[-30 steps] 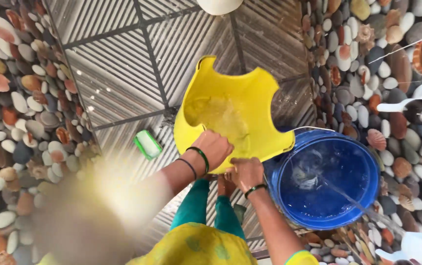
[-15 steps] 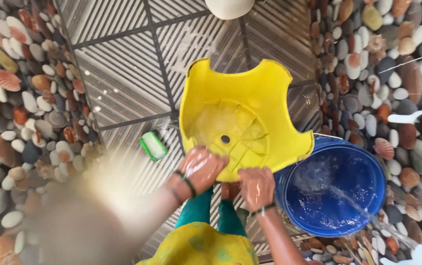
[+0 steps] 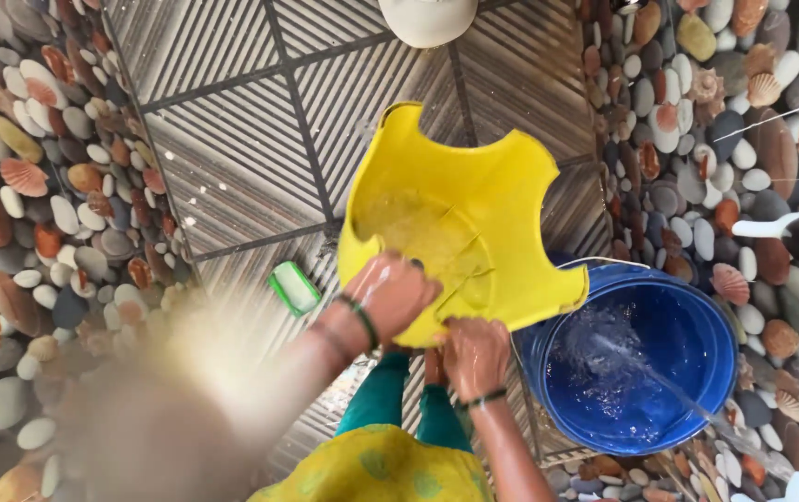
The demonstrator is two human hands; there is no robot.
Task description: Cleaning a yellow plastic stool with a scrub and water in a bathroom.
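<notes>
A yellow plastic stool [image 3: 501,200] is held upside down and tilted over the tiled floor, its hollow underside facing me and wet. My left hand [image 3: 390,293] reaches inside the stool and rubs its underside; I cannot see anything held in it. My right hand [image 3: 475,351] grips the stool's near rim from below. Both wrists carry dark bangles.
A blue bucket [image 3: 725,372] of water stands to the right, with a stream of water running into it. A green and white soap bar [image 3: 295,286] lies on the ribbed floor tiles. Pebble-pattern walls rise on both sides. A white fixture [image 3: 427,17] sits at the top.
The stool has tipped and turned slightly, hiding the hole in its centre. My left hand has slid across its underside; my right hand stays on the rim.
</notes>
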